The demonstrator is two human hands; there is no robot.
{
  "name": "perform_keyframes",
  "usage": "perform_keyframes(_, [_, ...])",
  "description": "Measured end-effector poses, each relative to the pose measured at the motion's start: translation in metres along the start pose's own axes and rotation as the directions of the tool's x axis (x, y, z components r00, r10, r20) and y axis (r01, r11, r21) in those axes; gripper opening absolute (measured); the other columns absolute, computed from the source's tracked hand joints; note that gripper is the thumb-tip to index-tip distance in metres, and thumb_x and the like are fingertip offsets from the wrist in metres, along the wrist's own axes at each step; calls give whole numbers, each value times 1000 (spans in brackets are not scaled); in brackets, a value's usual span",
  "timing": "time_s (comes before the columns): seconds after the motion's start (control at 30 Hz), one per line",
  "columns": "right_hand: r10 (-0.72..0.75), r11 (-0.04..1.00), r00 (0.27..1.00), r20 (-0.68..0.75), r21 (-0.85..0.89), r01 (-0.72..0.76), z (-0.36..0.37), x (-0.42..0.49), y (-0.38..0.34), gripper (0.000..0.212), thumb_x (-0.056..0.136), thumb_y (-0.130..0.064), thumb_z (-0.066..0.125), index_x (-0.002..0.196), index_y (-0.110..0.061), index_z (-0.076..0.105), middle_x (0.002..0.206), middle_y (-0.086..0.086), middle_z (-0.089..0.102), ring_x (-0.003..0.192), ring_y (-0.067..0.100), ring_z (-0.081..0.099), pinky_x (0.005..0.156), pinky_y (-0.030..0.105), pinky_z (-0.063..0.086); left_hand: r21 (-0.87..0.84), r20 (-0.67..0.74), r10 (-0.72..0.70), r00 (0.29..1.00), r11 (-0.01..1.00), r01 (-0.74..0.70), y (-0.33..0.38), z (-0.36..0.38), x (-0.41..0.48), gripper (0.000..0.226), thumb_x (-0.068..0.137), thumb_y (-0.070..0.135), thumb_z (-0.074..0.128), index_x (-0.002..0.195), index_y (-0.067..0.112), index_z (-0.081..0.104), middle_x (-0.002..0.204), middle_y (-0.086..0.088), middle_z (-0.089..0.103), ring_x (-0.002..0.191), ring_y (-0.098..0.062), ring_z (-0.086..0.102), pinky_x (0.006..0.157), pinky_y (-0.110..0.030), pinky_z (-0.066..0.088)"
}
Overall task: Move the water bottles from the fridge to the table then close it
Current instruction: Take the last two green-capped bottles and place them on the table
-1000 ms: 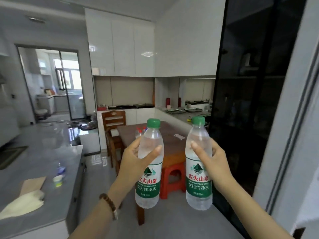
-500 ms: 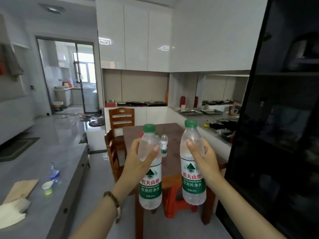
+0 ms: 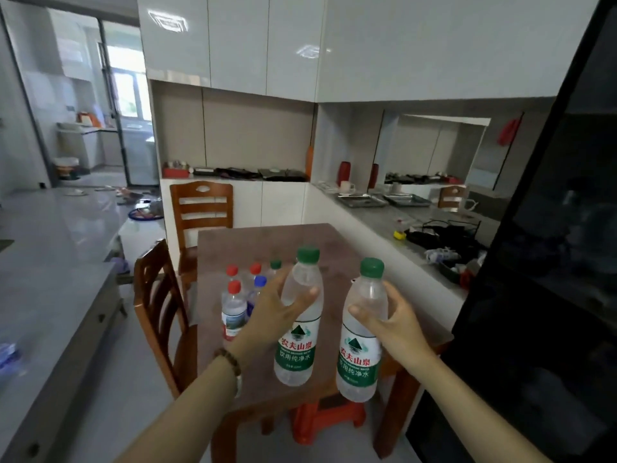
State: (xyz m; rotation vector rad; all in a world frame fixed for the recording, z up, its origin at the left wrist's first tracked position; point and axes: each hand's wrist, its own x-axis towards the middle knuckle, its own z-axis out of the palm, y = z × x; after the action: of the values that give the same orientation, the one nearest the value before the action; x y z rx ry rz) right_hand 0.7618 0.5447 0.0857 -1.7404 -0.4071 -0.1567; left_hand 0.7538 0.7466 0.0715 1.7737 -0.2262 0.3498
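Plastic feel: we're guessing full bottles, so weighty, a bit squishy, maybe slick
Head view, left hand [image 3: 273, 315]: wrapped round the left bottle [image 3: 298, 324] at the shoulder, above the label
Right hand [image 3: 390, 319]: same hold on the right bottle [image 3: 360, 332]
Where: both upright in the air over the near edge of the table [image 3: 334, 242], beside the small bottles [image 3: 242, 295] standing there
Best hold: we'd say mid-body

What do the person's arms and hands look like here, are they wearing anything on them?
Both forearms are bare, with no sleeves in view, and both hands are ungloved. The left hand has a bracelet of round brown beads at the wrist, with a pale band just behind it, possibly a watch strap. The right hand and its wrist carry nothing visible: no ring, watch or bracelet.
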Motion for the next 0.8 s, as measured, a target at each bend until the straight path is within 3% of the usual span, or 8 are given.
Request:
perform_keyframes(0.13, [59, 998, 998, 30, -31, -58, 0, 63, 47, 47, 65, -15, 82, 107, -22, 61, 100, -5, 69, 87, 1, 67, 68, 14, 51, 84, 46, -9, 999, 996, 5, -43, 2, 61, 34, 81, 23, 71, 114, 20, 61, 106, 15, 66, 92, 11, 60, 74, -5, 45])
perform_keyframes(0.23, [91, 995, 993, 77, -49, -87, -1, 106, 77, 50, 63, -15, 83, 106, -24, 58, 99, -7, 68, 87, -1, 65, 71, 16, 52, 143, 110, -84, 990, 987, 68, -76, -5, 101, 40, 79, 27, 73, 116, 21, 60, 106, 10, 69, 95, 1, 64, 79, -17, 50])
perform_keyframes(0.3, [109, 992, 986, 124, -77, -100, 0, 136, 99, 55, 60, -22, 84, 108, -17, 59, 100, -4, 67, 92, 7, 65, 73, 19, 51, 216, 136, -117, 984, 973, 86, -95, -9, 123, 47, 77, 33, 75, 120, 24, 56, 110, 8, 68, 99, -2, 63, 83, -23, 52])
perform_keyframes(0.4, [148, 987, 964, 221, -99, -129, 5, 177, 134, 57, 64, -17, 84, 113, -7, 56, 103, 0, 66, 99, 16, 63, 69, 13, 51, 321, 169, -133, 977, 944, 73, -113, -6, 146, 54, 76, 29, 77, 124, 21, 53, 113, 14, 62, 97, 12, 56, 80, -8, 45])
perform_keyframes(0.5, [142, 988, 934, 327, -104, -114, 11, 207, 159, 55, 69, -11, 82, 115, -7, 53, 103, -4, 62, 95, 4, 60, 65, 4, 46, 448, 159, -136, 978, 893, 51, -133, -6, 167, 58, 73, 37, 78, 124, 22, 54, 117, 19, 58, 99, 18, 50, 82, -2, 36])
perform_keyframes(0.6, [144, 989, 896, 420, -81, -121, 20, 231, 184, 54, 69, -4, 80, 113, -12, 51, 100, -11, 59, 85, -7, 59, 65, 2, 44, 549, 155, -205, 966, 831, 87, -149, -12, 183, 62, 69, 51, 76, 122, 26, 56, 119, 17, 61, 100, 8, 55, 86, -9, 41])
perform_keyframes(0.7, [160, 987, 855, 494, -80, -138, 32, 249, 210, 51, 68, -1, 81, 111, -7, 55, 104, -1, 65, 88, -8, 63, 70, 11, 49, 629, 161, -277, 947, 769, 118, -166, -16, 194, 51, 67, 53, 75, 109, 28, 58, 104, 21, 62, 90, 9, 57, 82, -12, 46])
perform_keyframes(0.8, [157, 987, 828, 538, -65, -145, 44, 259, 232, 55, 68, -3, 81, 115, -11, 54, 112, -2, 64, 96, -8, 62, 74, 14, 51, 711, 158, -320, 934, 693, 117, -184, -15, 201, 65, 62, 65, 70, 112, 24, 60, 111, 10, 64, 98, -8, 60, 87, -33, 51])
